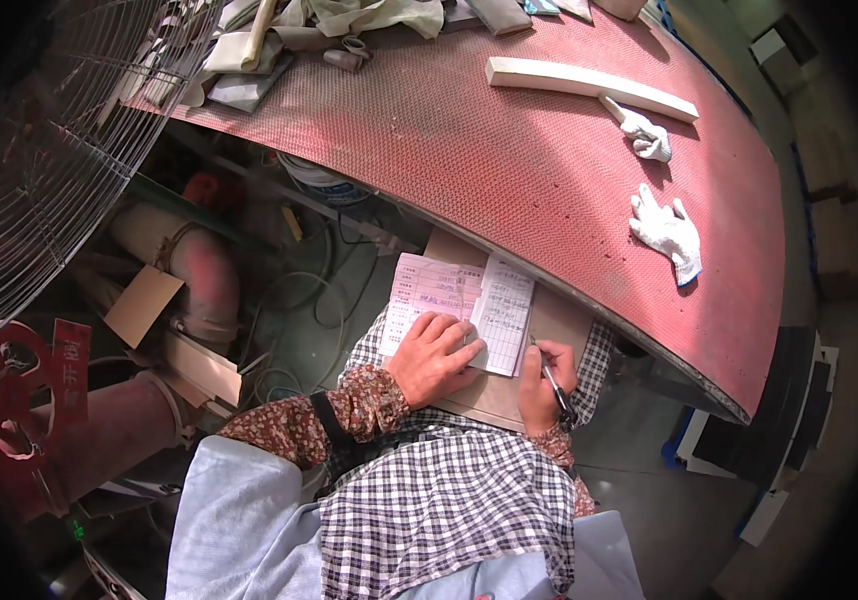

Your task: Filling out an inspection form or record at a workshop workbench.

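Black pen point(553, 381) upright, tip toward paper point(505, 312)

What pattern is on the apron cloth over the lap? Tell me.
A black-and-white checked apron cloth, clearest in the head view.

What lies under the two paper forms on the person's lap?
A brown board shows beneath the paper forms, resting on the checked apron. The left hand covers the sheets' lower part.

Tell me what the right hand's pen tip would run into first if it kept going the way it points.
The right hand holds a pen whose tip aims up and left, at the white form sheet beside the pink one. It would probably meet that white sheet first; whether the tip already touches is unclear.
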The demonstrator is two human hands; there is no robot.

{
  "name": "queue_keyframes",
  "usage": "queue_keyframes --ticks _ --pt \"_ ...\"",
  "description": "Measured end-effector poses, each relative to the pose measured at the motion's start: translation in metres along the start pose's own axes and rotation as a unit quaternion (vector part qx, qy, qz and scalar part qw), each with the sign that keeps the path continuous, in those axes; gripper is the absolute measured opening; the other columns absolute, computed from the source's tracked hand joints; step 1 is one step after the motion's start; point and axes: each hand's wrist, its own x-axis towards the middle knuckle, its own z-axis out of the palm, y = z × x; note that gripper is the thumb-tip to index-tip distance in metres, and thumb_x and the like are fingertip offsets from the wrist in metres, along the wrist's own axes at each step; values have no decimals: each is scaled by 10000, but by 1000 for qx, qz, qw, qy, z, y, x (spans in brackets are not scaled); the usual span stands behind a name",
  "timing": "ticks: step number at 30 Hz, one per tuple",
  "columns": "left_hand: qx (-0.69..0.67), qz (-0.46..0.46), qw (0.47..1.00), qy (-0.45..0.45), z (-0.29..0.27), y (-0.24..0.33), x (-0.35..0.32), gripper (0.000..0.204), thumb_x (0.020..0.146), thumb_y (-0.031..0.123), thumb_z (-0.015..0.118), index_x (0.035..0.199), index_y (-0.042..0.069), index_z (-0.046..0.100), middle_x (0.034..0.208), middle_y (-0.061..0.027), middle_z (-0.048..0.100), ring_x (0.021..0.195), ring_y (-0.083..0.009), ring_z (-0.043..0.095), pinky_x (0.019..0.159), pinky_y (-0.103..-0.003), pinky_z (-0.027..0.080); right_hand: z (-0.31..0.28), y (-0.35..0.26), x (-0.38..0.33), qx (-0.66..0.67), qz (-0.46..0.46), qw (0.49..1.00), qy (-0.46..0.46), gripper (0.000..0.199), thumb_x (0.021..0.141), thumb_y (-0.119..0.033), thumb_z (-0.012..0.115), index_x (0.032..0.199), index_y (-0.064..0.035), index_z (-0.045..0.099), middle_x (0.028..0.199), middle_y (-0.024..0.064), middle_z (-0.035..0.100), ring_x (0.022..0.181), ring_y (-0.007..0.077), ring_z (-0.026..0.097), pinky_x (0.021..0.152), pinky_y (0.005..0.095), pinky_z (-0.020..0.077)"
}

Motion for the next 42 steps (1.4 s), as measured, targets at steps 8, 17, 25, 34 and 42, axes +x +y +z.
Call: queue_keyframes --ticks 8,17,25,34,42 --pt "5 -2 1000 7 2 -1 -1 474 682 219 810 1126 113 681 1152 -68 633 1116 -275 590 978 -447 463 10 -12 -3 11 -9 999 -50 154 848 -89 715 949 -3 636 694 38 615 590 104 572 548 277 479" --pt "9 7 999 30 7 -4 0 470 667 234 819 1105 128 684 1144 -49 639 1092 -261 607 959 -434 464 23 -8 3 10 -33 995 -98 145 851 -85 714 947 -16 630 719 68 633 587 140 595 551 301 492" --pt "-13 30 999 34 18 -8 -7 498 714 248 816 1153 85 647 1161 -91 616 1110 -284 603 979 -455 482 26 -6 6 11 -26 994 -103 135 847 -67 698 947 -7 628 724 75 636 602 151 607 562 312 503" --pt "-16 74 997 18 19 -6 -6 421 698 174 773 1076 44 642 1128 -110 614 1088 -282 614 985 -437 485 22 2 4 -9 -21 991 -134 164 886 -79 672 1008 7 607 825 54 624 720 116 574 661 292 499" --pt "-16 72 997 -19 18 -2 -12 493 717 209 783 1148 31 623 1249 -141 599 1182 -311 583 1054 -463 456 21 8 2 5 -19 990 -141 163 891 -89 667 1006 7 603 807 46 611 707 111 568 646 283 491"
